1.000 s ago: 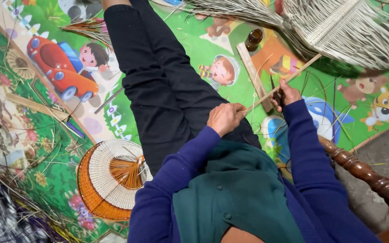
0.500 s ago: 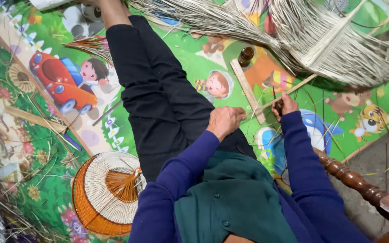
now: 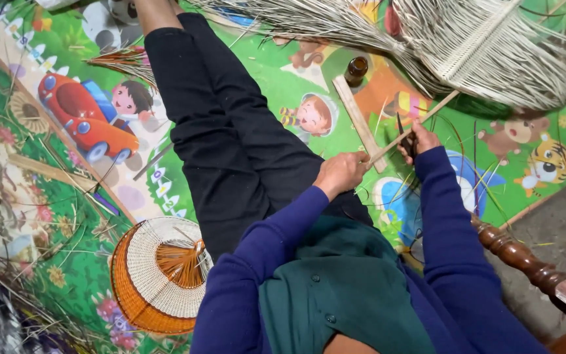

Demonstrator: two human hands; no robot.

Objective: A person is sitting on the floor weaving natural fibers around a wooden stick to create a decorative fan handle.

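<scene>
I sit on a colourful cartoon play mat (image 3: 283,78) with my legs in black trousers (image 3: 230,144) stretched out. My left hand (image 3: 340,174) is closed around the near end of a thin pale cane strip (image 3: 420,121) that slants up to the right. My right hand (image 3: 419,141) grips a small dark blade (image 3: 403,133) and holds it against the same strip, a short way along from my left hand. Both arms are in blue sleeves over a green top.
A half-woven mat of pale strips (image 3: 492,46) spreads across the top right. A flat wooden slat (image 3: 356,118) and a brown bottle (image 3: 356,69) lie beyond my hands. An orange and white woven disc (image 3: 155,278) rests at lower left. A turned wooden leg (image 3: 519,255) is at right.
The view has drifted slightly, so the mat and woven disc sit a little differently in frame. Both hands stay on the cane strip in the same grip.
</scene>
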